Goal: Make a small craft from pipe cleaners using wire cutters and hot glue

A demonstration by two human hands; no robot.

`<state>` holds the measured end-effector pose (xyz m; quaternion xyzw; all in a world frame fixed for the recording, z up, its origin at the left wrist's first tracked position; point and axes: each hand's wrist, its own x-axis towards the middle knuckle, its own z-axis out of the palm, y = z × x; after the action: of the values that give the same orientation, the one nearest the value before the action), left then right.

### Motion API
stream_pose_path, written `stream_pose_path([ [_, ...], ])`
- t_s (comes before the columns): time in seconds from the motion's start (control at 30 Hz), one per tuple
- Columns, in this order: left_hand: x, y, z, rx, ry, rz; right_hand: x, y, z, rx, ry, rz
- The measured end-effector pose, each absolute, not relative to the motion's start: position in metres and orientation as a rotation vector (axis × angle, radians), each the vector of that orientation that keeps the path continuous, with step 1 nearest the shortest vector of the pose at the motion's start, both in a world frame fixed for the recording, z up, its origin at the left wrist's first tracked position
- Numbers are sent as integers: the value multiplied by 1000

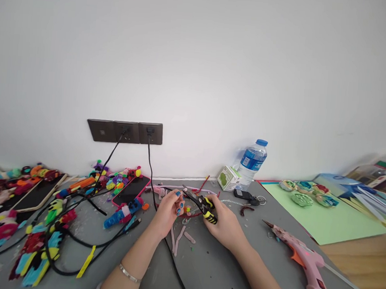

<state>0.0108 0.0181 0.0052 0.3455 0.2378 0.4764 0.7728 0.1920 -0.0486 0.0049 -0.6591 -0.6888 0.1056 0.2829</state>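
the right hand point(227, 225) is closed around the yellow-and-black handles of a pair of wire cutters point(203, 203), which sit above the middle of the grey table point(216, 275) with their dark nose pointing left toward the left hand point(167, 211). that hand's fingers are curled in and pinched at the tips right at the nose; whatever is between them is too small to make out. the risk here, as i judge it, is closeness: the fingertips sit almost against the blades, so a squeeze with the piece poorly seated could nip skin, and a short offcut could spring away into the clutter. a black cable point(176, 268) runs under the wrists from the wall sockets point(125, 131) and could snag a forearm. the pink glue gun point(301, 255) lies near the right elbow with its nozzle toward the work; whether it is hot cannot be told. pink pipe-cleaner pieces point(180, 238) lie just below the hands. further off are a pink-cased phone point(132, 190), bright pipe-cleaner crafts point(38, 248), a water bottle point(252, 162), a small box point(227, 178), a key fob point(244, 195) and a green sheet point(327, 217) with paper flowers point(302, 198). a plain white wall point(200, 51) backs the table.
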Motion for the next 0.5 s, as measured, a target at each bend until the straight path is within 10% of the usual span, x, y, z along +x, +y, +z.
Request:
stream_pose_path([
  [0.5, 6, 21, 7, 660, 383, 1025, 196, -49, 4, -1637, -1786, 215],
])
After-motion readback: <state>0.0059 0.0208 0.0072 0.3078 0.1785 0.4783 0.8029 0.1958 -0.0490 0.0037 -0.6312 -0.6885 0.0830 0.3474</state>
